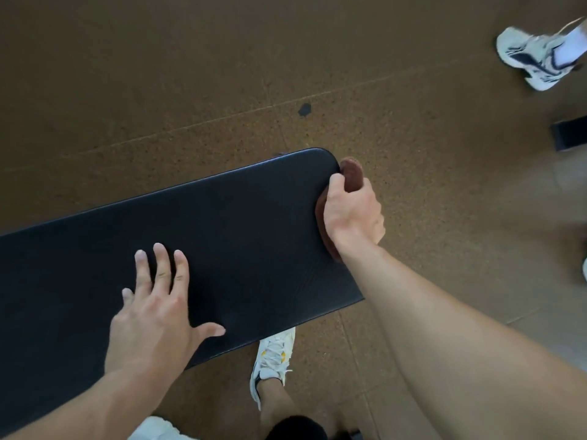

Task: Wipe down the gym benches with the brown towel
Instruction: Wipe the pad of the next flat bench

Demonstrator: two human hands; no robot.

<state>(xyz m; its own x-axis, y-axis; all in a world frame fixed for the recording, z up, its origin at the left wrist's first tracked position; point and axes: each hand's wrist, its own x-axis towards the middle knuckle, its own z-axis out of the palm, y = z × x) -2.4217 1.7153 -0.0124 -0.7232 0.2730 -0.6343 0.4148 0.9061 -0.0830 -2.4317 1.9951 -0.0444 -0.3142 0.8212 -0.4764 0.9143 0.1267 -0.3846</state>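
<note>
One bench (222, 223), one towel (351, 173), two hands.

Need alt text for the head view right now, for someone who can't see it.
Seen from above, a person's right hand grips a bunched brown towel against the end of a black padded gym bench, while the left hand rests flat, fingers spread, on the pad. Speckled brown floor surrounds it.
</note>
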